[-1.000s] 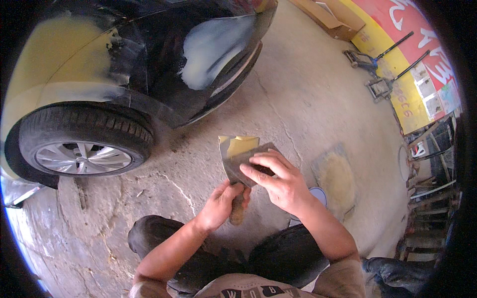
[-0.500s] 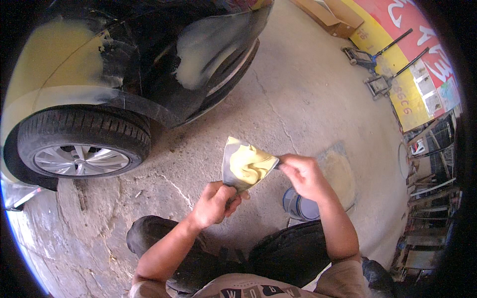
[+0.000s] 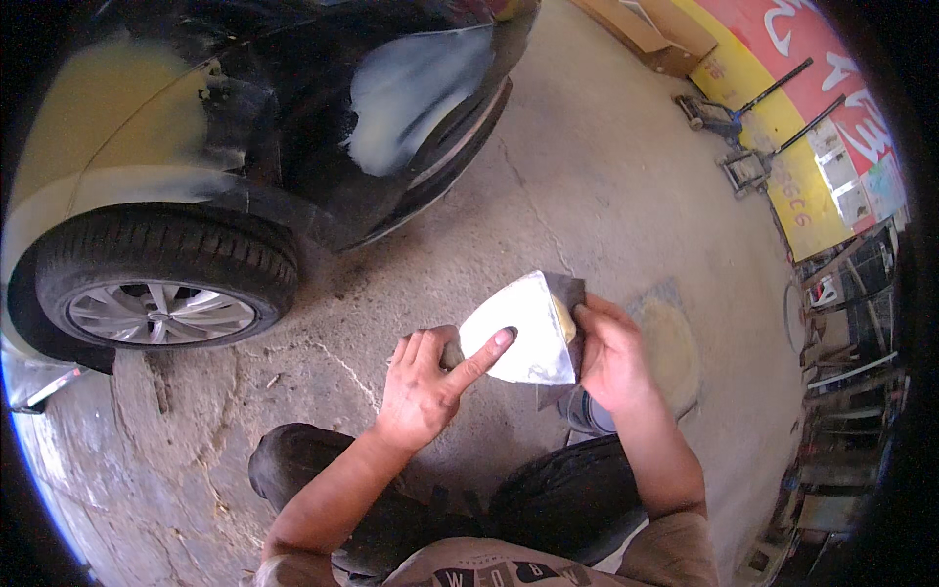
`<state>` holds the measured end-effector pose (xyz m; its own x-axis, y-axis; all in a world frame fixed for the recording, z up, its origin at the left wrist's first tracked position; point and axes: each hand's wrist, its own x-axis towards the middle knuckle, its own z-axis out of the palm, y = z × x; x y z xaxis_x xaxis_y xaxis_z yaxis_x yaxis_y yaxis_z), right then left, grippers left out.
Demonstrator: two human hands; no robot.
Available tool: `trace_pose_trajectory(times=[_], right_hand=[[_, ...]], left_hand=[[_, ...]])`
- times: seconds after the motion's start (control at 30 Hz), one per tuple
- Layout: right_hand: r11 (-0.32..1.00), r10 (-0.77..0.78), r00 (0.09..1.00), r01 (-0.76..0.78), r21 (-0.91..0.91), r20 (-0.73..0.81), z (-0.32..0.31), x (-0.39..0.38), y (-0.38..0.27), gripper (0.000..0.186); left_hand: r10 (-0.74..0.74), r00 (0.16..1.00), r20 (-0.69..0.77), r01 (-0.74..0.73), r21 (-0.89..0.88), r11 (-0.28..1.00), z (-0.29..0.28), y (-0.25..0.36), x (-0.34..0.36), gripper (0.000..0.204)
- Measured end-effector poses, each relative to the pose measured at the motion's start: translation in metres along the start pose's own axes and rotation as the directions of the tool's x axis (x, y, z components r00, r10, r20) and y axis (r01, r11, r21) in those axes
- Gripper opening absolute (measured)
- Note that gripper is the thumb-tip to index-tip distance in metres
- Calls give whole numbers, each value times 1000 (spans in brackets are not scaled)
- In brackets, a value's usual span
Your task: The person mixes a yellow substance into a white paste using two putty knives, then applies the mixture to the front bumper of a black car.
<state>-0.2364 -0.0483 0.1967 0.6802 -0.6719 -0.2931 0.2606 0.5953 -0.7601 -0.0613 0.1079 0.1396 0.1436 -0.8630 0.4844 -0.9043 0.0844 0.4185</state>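
Observation:
My left hand (image 3: pixel 421 396) grips a flat metal putty spreader (image 3: pixel 536 350), its forefinger laid along the bright, bare face turned up. My right hand (image 3: pixel 614 357) pinches a darker putty spreader (image 3: pixel 571 288) by its right side. The two blades meet at an angle in front of me. Pale yellow putty (image 3: pixel 564 315) shows in the gap between them; most of it is hidden by the bright blade. Left and ahead stands a black car with a yellowish filler patch (image 3: pixel 127 122) above the wheel and a pale grey patch (image 3: pixel 416 93) on its corner.
The car's wheel (image 3: pixel 161 313) is close on my left. By my right knee are an open can (image 3: pixel 595 416) and a board smeared with dried putty (image 3: pixel 675 357). Farther right are two floor jacks (image 3: pixel 747 170), a cardboard box (image 3: pixel 675 51) and a cluttered rack (image 3: pixel 846 391).
My left spreader has turned over, from putty side up to bare side up, and moved right against the other blade. My right hand has come slightly lower, now showing more of its spreader.

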Motion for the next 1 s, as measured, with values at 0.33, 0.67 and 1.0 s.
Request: trace_pose_trajectory(times=[0.33,0.67,1.0], right_hand=[[712,-649,759,585,-389,-46,-20,1,-13,27],[271,-227,901,423,-865,370,2,-11,-19,24],[968,81,941,-153,-200,-328,-2,1,6,15]], left_hand=[[-306,687,660,711,-697,92,-4,4,-1,36],[-200,655,728,706,-685,-179,-4,4,-7,39],[-515,723,460,632,-742,225,8,4,-12,28]])
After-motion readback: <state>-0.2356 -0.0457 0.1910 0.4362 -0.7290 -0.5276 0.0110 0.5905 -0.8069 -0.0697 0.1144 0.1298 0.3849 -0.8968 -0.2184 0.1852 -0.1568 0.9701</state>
